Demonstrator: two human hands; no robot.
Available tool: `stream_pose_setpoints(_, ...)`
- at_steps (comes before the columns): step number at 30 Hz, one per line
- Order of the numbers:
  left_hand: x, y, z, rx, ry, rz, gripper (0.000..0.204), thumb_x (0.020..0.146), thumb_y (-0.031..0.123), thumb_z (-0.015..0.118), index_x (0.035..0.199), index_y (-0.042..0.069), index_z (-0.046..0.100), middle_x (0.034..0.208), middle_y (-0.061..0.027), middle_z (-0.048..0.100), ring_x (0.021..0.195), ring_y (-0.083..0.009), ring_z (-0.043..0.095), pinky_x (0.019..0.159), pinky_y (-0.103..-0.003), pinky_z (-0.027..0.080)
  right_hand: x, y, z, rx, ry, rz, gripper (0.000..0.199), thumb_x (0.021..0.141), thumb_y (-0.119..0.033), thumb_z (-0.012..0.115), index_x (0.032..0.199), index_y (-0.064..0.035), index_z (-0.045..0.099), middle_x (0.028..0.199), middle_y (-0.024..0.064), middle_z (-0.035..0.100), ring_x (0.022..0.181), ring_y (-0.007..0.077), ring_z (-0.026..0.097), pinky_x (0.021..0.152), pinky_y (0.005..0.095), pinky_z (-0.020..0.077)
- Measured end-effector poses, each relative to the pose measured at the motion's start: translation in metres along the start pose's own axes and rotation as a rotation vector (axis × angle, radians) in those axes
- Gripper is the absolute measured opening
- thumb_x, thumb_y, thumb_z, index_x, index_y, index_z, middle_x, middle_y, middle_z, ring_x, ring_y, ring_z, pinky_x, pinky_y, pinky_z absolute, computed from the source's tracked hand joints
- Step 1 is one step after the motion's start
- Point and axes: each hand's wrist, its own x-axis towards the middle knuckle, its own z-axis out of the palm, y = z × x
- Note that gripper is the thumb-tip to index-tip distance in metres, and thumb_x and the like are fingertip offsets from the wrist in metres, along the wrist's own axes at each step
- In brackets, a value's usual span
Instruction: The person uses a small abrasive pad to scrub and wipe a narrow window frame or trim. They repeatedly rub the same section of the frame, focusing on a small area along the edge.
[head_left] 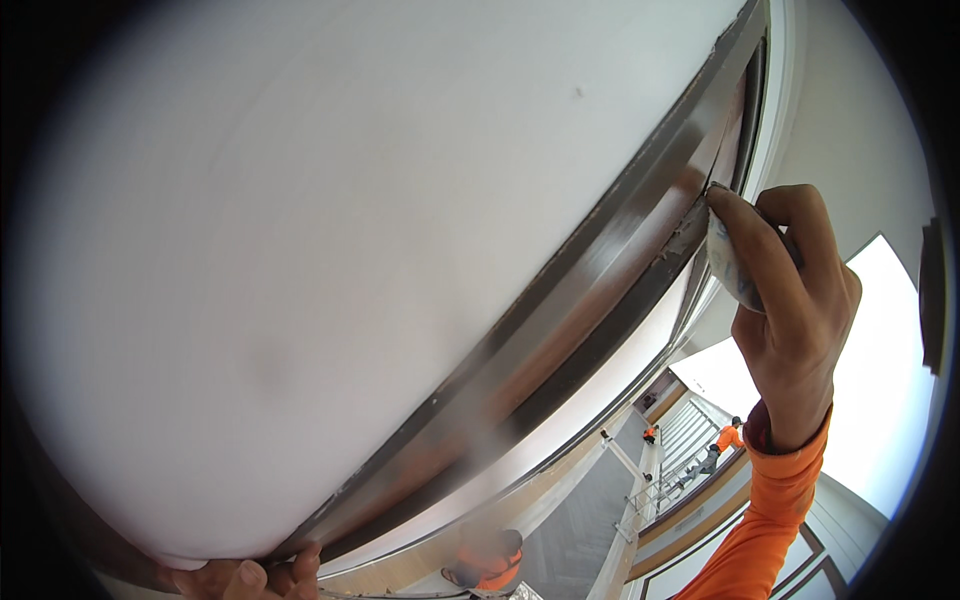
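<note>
Hands: 2, bare. Right hand (797,280), beside the upper-right stretch of the dark strip (590,270), on its lower-right side: digits closed in a pinch on 1 pale thin piece (728,262), kind not clear; top of piece at the strip, cannot tell if touching. Left hand (248,582), at the strip's lower-left end: fingers curled by its edge, partly cut off; cannot tell how far open or whether gripping. Dark strip: long axis slanting from low left to high right, between the 2 hands; lies leftward of the right, up and rightward of the left. Nearer to pale piece: right; left well apart. White panel (300,250): along the strip's upper-left side. Co-worker in orange (497,568): below the strip's lower half.
</note>
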Motion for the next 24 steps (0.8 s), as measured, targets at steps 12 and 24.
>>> stream_pose_setpoints(12,0.007,-0.009,0.002,0.03,-0.082,0.067,0.049,0.095,0.045,0.065,0.138,0.022,0.059,0.145,0.0186,0.038,0.124,-0.018,0.051,0.104,-0.069,0.036,0.006,0.001,0.011,0.177,0.034,0.077,0.035,0.068,0.009,0.069,0.101,-0.0031,0.07,0.083,0.0094,0.059,0.068,0.0217,0.067,0.054,0.0336,0.0522)
stream_pose_setpoints(24,0.022,0.005,-0.045,-0.095,-0.485,-0.293,0.055,0.097,0.032,0.06,0.147,0.04,0.037,0.153,-0.0095,0.035,0.148,-0.054,0.012,0.118,-0.077,0.014,0.007,0.014,-0.001,0.228,-0.068,0.061,0.031,0.071,0.008,0.067,0.101,-0.0001,0.066,0.081,0.013,0.058,0.069,0.0251,0.067,0.055,0.0366,0.0484)
